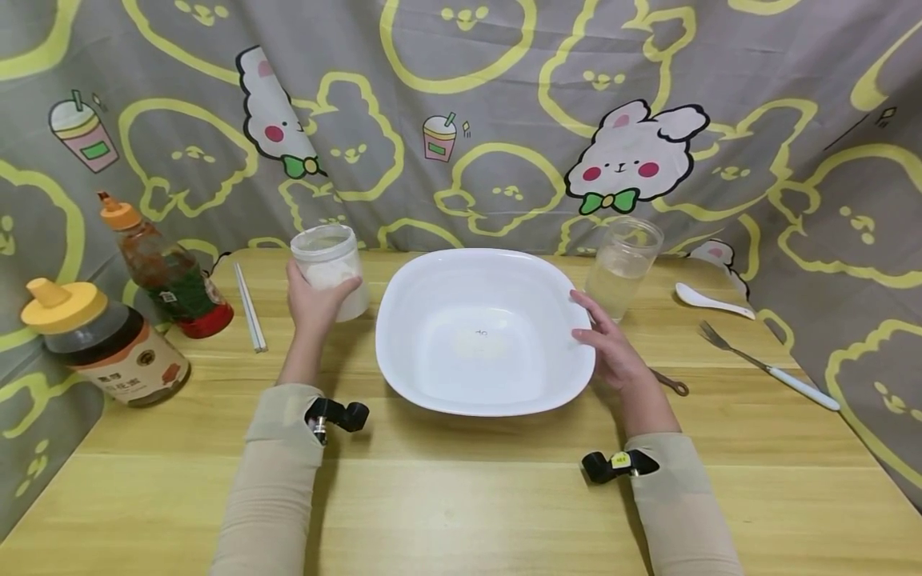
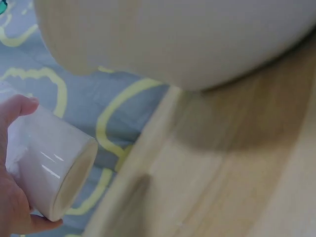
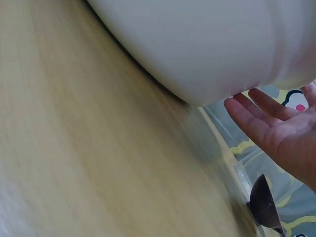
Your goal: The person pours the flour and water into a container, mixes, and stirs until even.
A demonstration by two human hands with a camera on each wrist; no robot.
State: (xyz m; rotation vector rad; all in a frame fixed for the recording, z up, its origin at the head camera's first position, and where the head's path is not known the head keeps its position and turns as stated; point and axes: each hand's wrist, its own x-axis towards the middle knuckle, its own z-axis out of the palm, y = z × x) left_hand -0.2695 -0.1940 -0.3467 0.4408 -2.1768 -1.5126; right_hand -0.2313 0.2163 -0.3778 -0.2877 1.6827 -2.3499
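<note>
My left hand [image 1: 313,296] grips a white-walled jar [image 1: 353,300], open at the top with what looks like white powder inside. In the left wrist view the jar [image 2: 59,158] is tilted and raised off the table. A large white basin [image 1: 483,344] stands at the middle of the table, bare apart from a small mark on its bottom. At its right side, my right hand [image 1: 612,348] holds the rim. Seen from the right wrist, the fingers [image 3: 252,118] touch the outer wall of the basin [image 3: 207,44].
Left are a honey-style bottle [image 1: 122,360], a red sauce bottle [image 1: 173,280] and chopsticks [image 1: 250,308]. Behind the right hand stands a glass [image 1: 623,268] of pale liquid. A dark ladle [image 3: 266,202], white spoon [image 1: 713,302] and fork [image 1: 771,368] lie right. A patterned curtain [image 1: 497,104] hangs behind.
</note>
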